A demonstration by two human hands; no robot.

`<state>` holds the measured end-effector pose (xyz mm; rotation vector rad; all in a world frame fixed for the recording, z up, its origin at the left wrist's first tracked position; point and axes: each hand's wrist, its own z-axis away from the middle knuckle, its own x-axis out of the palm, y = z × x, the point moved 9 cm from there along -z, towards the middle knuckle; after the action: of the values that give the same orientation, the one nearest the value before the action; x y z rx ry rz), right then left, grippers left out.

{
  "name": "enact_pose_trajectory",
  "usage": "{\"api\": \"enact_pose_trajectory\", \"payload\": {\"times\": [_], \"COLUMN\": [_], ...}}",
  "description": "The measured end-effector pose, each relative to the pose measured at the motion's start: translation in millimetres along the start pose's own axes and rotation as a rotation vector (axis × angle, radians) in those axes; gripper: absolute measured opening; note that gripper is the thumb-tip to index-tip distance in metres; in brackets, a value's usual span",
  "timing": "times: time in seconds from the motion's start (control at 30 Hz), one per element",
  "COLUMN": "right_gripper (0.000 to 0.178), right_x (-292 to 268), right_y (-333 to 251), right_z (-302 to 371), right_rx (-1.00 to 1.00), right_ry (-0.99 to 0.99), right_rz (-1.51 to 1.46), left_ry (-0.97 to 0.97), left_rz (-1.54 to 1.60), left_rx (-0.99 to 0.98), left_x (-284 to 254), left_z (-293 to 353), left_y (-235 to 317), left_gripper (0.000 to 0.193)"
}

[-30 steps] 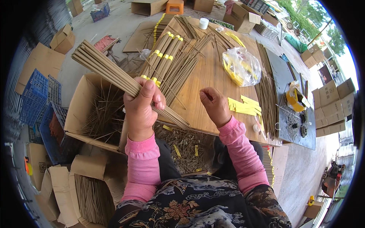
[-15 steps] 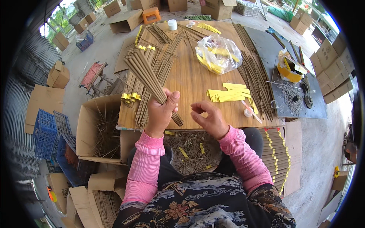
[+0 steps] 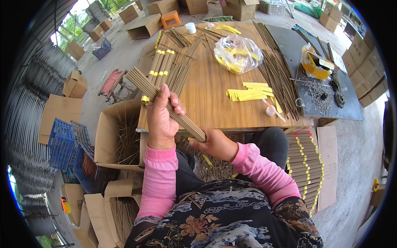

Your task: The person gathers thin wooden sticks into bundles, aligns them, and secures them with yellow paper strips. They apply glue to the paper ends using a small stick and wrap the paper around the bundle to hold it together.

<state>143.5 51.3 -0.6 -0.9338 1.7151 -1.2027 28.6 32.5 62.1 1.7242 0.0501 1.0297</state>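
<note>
Brown stick bundle (image 3: 187, 124) slants over near-left corner of tabletop (image 3: 198, 99), left hand (image 3: 162, 120) clamped mid-length, right hand (image 3: 218, 144) touching near end, grip unclear.

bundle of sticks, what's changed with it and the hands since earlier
The right hand, apart from the bundle of sticks earlier, has moved left and now grips its near end. Compared with half a second ago, the bundle's far end leans further left. The left hand still holds the bundle; the yellow strips and plastic bag stay on the table.
</note>
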Motion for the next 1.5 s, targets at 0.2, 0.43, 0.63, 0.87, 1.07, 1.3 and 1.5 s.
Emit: {"api": "enact_pose_trajectory", "payload": {"times": [0.2,0.43,0.63,0.87,1.07,1.3,1.5], "right_gripper": [0.026,0.016,0.018,0.026,0.026,0.024,0.03], "right_x": [31.9,53.1,46.9,3.7,20.4,28.3,-6.1], "right_y": [-7.1,-16.7,-12.3,-21.1,-11.7,-4.7,-38.5], "right_z": [33.4,57.1,46.6,23.6,23.7,21.1,7.5], "right_rx": [0.456,0.616,0.516,0.062,0.309,0.373,-0.039], "right_ry": [-0.386,-0.533,-0.542,0.057,-0.196,-0.253,0.037], "right_rz": [-0.586,-1.101,-0.959,0.055,-0.289,-0.38,0.122], "left_ry": [-0.231,-0.421,-0.111,0.154,0.079,0.045,0.097], "left_rz": [0.264,0.421,0.215,-0.112,0.002,0.054,-0.004], "left_rx": [-0.081,-0.175,-0.147,-0.02,-0.101,-0.176,0.014], "left_x": [13.3,38.8,21.7,6.3,7.7,-0.3,-10.8], "left_z": [4.8,24.5,20.0,22.3,25.5,38.0,36.8], "left_y": [-7.1,-17.7,-17.5,-3.8,-11.4,-33.9,-10.3], "left_gripper": [0.029,0.03,0.028,0.034,0.03,0.031,0.03]}}
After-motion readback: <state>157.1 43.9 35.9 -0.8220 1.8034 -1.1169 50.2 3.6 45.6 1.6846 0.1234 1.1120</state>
